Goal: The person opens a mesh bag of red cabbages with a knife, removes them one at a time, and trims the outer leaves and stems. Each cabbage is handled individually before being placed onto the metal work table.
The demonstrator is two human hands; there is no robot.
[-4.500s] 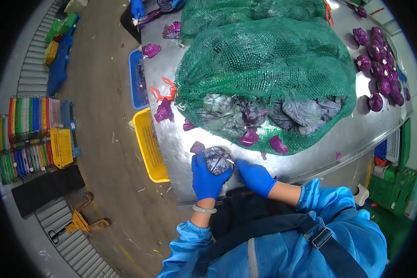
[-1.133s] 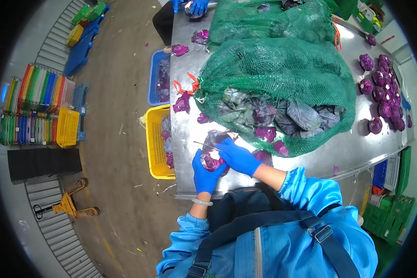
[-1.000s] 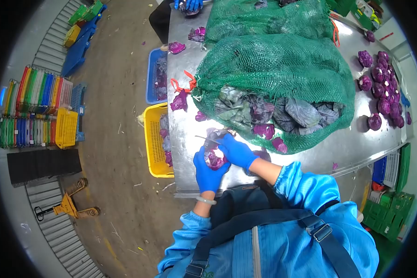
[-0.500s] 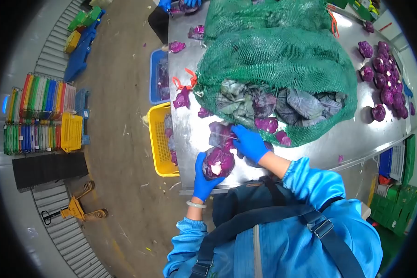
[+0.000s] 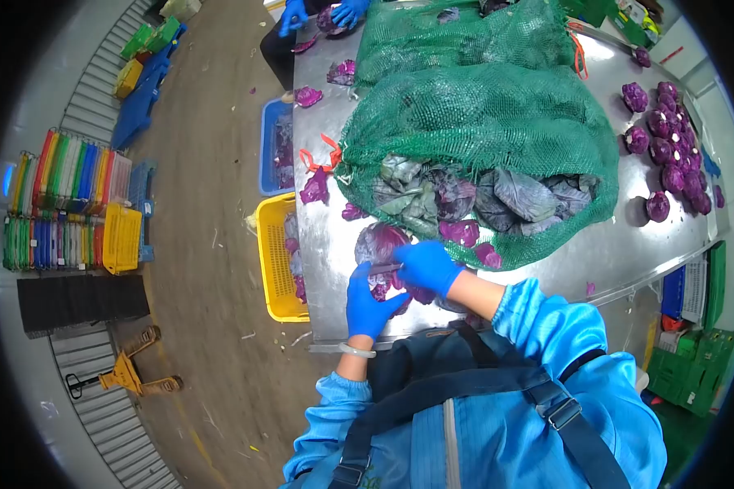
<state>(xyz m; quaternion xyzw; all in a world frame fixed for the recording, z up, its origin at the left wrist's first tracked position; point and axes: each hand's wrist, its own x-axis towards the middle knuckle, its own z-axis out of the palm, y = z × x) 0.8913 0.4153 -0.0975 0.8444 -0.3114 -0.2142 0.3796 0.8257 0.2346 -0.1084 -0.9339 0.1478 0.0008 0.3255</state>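
My left hand (image 5: 370,303), in a blue glove, grips a red cabbage (image 5: 382,284) low on the table's near left edge. Close beside it, my gloved right hand (image 5: 429,266) is closed round a knife (image 5: 385,268), whose thin dark blade reaches left over the cabbage. My fingers hide much of this cabbage. Just beyond the hands lies a round purple cabbage piece or loose leaf (image 5: 381,242). A big green mesh bag (image 5: 481,106) lies open toward me, with dull purple-green cabbages (image 5: 518,196) in its mouth. Torn purple leaves (image 5: 461,232) rest at the bag's edge.
Left of the metal table (image 5: 322,236) stand a yellow crate (image 5: 273,269) and a blue crate (image 5: 271,155) holding leaves. Trimmed cabbages (image 5: 673,177) cluster at the table's right. Another person's gloved hands (image 5: 347,12) work at the far end. A yellow pallet jack (image 5: 124,375) stands on the floor.
My right hand has moved left and down, bringing the knife over the cabbage in my left hand. The cabbage is now more covered by my fingers. The view has shifted slightly.
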